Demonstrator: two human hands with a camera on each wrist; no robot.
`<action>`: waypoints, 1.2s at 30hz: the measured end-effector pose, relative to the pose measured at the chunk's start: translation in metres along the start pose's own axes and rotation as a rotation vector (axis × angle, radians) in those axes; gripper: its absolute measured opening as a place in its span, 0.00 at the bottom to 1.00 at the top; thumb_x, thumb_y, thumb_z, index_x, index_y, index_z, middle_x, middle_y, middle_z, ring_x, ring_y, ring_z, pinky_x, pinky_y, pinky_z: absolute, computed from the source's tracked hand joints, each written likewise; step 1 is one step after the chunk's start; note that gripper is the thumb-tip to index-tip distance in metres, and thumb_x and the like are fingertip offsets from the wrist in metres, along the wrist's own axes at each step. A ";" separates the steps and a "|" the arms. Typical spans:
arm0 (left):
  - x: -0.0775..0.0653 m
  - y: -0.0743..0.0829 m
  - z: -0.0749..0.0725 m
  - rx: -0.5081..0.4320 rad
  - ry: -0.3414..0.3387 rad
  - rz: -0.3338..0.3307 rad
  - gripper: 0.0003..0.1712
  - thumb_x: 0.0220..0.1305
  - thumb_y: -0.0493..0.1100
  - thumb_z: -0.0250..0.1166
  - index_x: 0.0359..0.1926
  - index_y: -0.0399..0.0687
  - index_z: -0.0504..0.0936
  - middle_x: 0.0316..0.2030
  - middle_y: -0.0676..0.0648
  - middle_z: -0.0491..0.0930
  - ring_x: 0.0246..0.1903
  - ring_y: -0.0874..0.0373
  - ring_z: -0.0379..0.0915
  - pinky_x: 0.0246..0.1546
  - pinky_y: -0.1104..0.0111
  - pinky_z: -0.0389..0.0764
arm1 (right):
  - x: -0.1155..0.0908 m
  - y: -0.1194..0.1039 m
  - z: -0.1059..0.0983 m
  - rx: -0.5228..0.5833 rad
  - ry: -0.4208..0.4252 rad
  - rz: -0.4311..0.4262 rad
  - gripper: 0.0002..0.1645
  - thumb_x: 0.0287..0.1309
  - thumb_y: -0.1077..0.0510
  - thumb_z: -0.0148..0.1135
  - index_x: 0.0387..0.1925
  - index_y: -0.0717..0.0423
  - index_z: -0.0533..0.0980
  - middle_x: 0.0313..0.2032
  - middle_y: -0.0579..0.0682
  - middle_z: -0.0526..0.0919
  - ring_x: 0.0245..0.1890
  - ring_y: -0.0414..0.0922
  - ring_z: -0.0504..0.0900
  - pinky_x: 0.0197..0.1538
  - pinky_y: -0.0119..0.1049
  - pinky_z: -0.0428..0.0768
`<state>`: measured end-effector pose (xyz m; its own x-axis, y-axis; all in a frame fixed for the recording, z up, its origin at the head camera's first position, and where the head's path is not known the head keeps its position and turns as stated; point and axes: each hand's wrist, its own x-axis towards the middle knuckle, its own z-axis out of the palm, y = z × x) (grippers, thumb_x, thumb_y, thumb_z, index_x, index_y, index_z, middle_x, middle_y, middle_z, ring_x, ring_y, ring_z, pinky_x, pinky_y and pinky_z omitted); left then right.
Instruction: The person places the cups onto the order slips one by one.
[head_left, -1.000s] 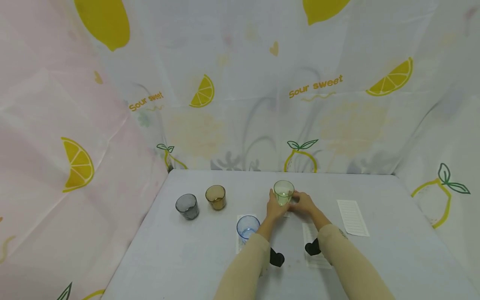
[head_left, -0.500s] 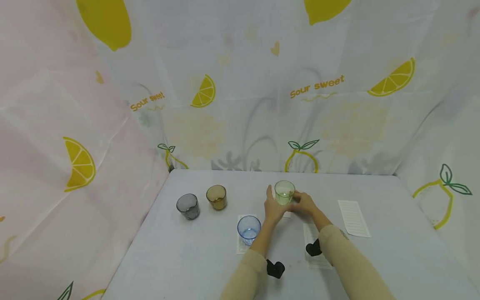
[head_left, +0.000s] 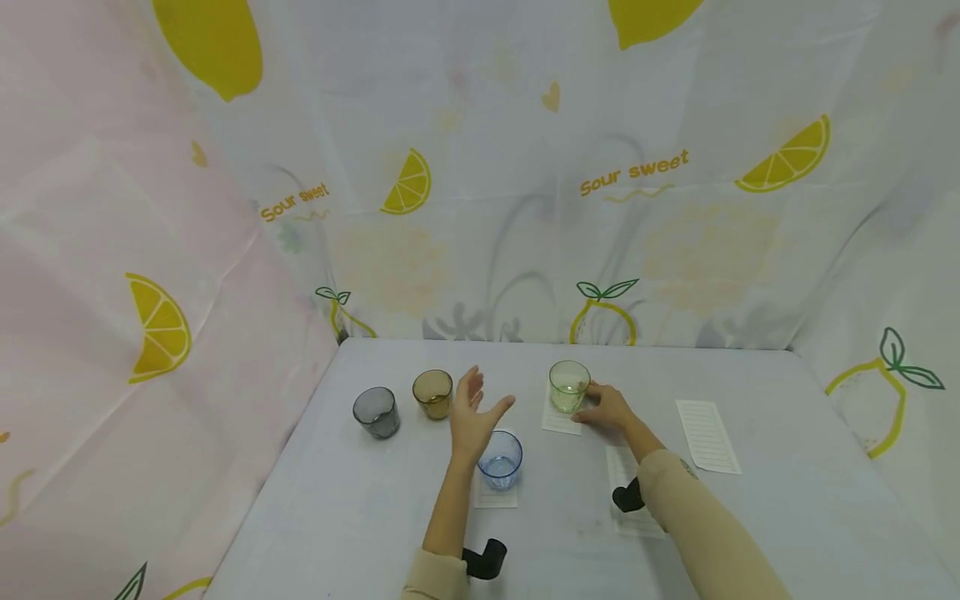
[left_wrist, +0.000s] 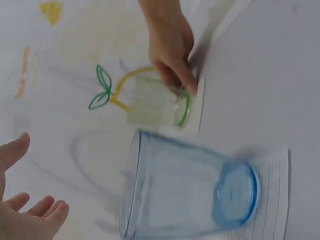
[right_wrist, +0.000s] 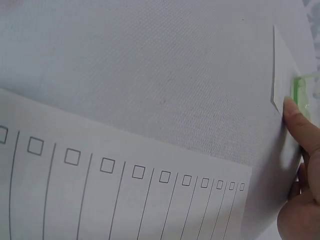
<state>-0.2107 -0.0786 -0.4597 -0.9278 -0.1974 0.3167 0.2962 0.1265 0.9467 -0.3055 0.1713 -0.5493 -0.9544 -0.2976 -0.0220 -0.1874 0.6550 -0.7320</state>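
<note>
A green drinking glass (head_left: 567,385) stands upright on a slip of ruled paper (head_left: 557,422). My right hand (head_left: 611,410) holds its right side, thumb near the base in the left wrist view; the far fingers are partly hidden. My left hand (head_left: 470,427) is raised, holding nothing, with thumb and fingers spread apart. It is between an amber glass (head_left: 432,395) and a blue glass (head_left: 501,460). The blue glass stands upright on another paper slip (head_left: 497,499). In the left wrist view, the left hand (left_wrist: 31,216) is apart from the blue glass (left_wrist: 182,190).
A grey glass (head_left: 377,413) stands left of the amber one. Two more paper slips lie to the right, one near the right forearm (head_left: 636,523) and one farther out (head_left: 708,437). Lemon-printed cloth (head_left: 480,208) walls the table's back and sides.
My left hand has let go of the green glass and moved left, past the blue glass, with its fingers spread. The right hand has stayed at the green glass, which stands in place.
</note>
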 end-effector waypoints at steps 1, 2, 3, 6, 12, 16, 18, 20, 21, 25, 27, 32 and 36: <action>0.000 0.001 -0.010 0.016 0.034 0.007 0.40 0.48 0.29 0.72 0.60 0.22 0.63 0.55 0.25 0.68 0.58 0.33 0.64 0.60 0.49 0.66 | 0.000 0.000 0.000 0.001 -0.002 0.002 0.41 0.41 0.58 0.76 0.55 0.75 0.70 0.61 0.75 0.61 0.63 0.68 0.59 0.66 0.56 0.57; 0.000 0.001 -0.019 0.032 0.073 0.018 0.39 0.47 0.28 0.72 0.59 0.21 0.64 0.53 0.24 0.69 0.56 0.32 0.66 0.59 0.48 0.67 | 0.000 0.000 0.000 0.006 -0.003 0.009 0.41 0.41 0.59 0.75 0.55 0.74 0.70 0.61 0.75 0.61 0.64 0.68 0.58 0.66 0.56 0.57; 0.000 0.001 -0.028 0.050 0.111 0.028 0.38 0.47 0.28 0.72 0.58 0.21 0.65 0.52 0.25 0.70 0.55 0.32 0.67 0.58 0.47 0.68 | 0.000 0.000 0.000 0.003 -0.004 0.010 0.41 0.41 0.59 0.75 0.55 0.74 0.69 0.61 0.75 0.61 0.64 0.68 0.59 0.66 0.56 0.57; -0.002 -0.006 -0.054 0.130 0.232 0.087 0.36 0.46 0.28 0.72 0.56 0.21 0.67 0.49 0.26 0.73 0.51 0.34 0.70 0.52 0.48 0.73 | -0.001 -0.001 0.001 0.011 -0.007 0.014 0.40 0.42 0.59 0.75 0.56 0.75 0.69 0.61 0.75 0.60 0.64 0.68 0.58 0.67 0.56 0.56; -0.006 -0.017 -0.092 0.296 0.408 0.121 0.34 0.47 0.32 0.74 0.55 0.25 0.70 0.49 0.32 0.75 0.48 0.40 0.72 0.43 0.60 0.79 | -0.002 -0.002 0.000 0.014 -0.021 0.024 0.40 0.44 0.60 0.74 0.57 0.75 0.68 0.62 0.74 0.59 0.65 0.68 0.56 0.67 0.57 0.54; -0.010 -0.025 -0.108 0.372 0.470 0.097 0.35 0.47 0.33 0.74 0.55 0.26 0.70 0.48 0.31 0.73 0.47 0.40 0.68 0.40 0.60 0.76 | -0.002 -0.003 0.000 0.001 -0.026 0.027 0.40 0.45 0.59 0.74 0.57 0.74 0.68 0.63 0.73 0.59 0.65 0.67 0.56 0.67 0.57 0.55; -0.011 -0.029 -0.113 0.392 0.489 0.075 0.37 0.45 0.34 0.74 0.57 0.26 0.69 0.50 0.30 0.70 0.49 0.39 0.64 0.43 0.56 0.72 | -0.002 -0.004 0.000 -0.009 -0.028 0.025 0.40 0.45 0.58 0.73 0.57 0.74 0.68 0.63 0.73 0.59 0.65 0.67 0.56 0.67 0.57 0.56; -0.012 -0.034 -0.118 0.412 0.495 0.049 0.41 0.44 0.35 0.75 0.58 0.26 0.67 0.53 0.29 0.68 0.54 0.38 0.60 0.50 0.50 0.65 | -0.002 -0.004 0.000 -0.010 -0.026 0.025 0.39 0.45 0.58 0.73 0.57 0.74 0.69 0.63 0.73 0.59 0.65 0.67 0.57 0.67 0.57 0.56; -0.012 -0.036 -0.120 0.425 0.496 0.034 0.44 0.43 0.36 0.76 0.60 0.26 0.65 0.55 0.28 0.66 0.56 0.36 0.58 0.53 0.49 0.61 | -0.002 -0.004 0.000 -0.010 -0.024 0.027 0.39 0.45 0.59 0.73 0.57 0.74 0.69 0.63 0.73 0.59 0.65 0.67 0.57 0.67 0.57 0.56; -0.011 -0.042 -0.127 0.428 0.445 -0.068 0.53 0.41 0.40 0.76 0.65 0.26 0.57 0.60 0.26 0.60 0.62 0.32 0.50 0.61 0.43 0.49 | -0.002 -0.003 0.000 -0.010 -0.023 0.030 0.39 0.45 0.59 0.73 0.57 0.74 0.69 0.63 0.73 0.59 0.65 0.67 0.57 0.67 0.57 0.56; -0.010 -0.044 -0.130 0.397 0.389 -0.141 0.56 0.43 0.41 0.75 0.68 0.27 0.52 0.64 0.26 0.55 0.65 0.31 0.46 0.63 0.41 0.47 | -0.002 -0.003 0.000 -0.006 -0.023 0.031 0.39 0.45 0.59 0.73 0.57 0.74 0.69 0.63 0.74 0.59 0.65 0.67 0.57 0.67 0.57 0.55; -0.009 -0.051 -0.134 0.312 0.291 -0.292 0.60 0.48 0.44 0.74 0.71 0.32 0.42 0.69 0.28 0.47 0.68 0.31 0.41 0.63 0.37 0.48 | -0.003 -0.003 0.000 0.014 -0.018 0.028 0.39 0.45 0.60 0.73 0.56 0.75 0.68 0.62 0.74 0.60 0.65 0.68 0.57 0.67 0.57 0.55; -0.006 -0.058 -0.134 0.277 0.301 -0.327 0.61 0.49 0.43 0.74 0.71 0.33 0.41 0.69 0.28 0.46 0.68 0.32 0.42 0.64 0.39 0.49 | -0.002 -0.003 0.001 0.023 -0.010 0.026 0.39 0.44 0.59 0.73 0.56 0.74 0.69 0.62 0.74 0.60 0.65 0.68 0.57 0.67 0.57 0.55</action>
<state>-0.1914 -0.2154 -0.5085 -0.8433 -0.5352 0.0486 -0.1072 0.2561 0.9607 -0.3030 0.1693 -0.5482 -0.9565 -0.2879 -0.0477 -0.1573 0.6462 -0.7468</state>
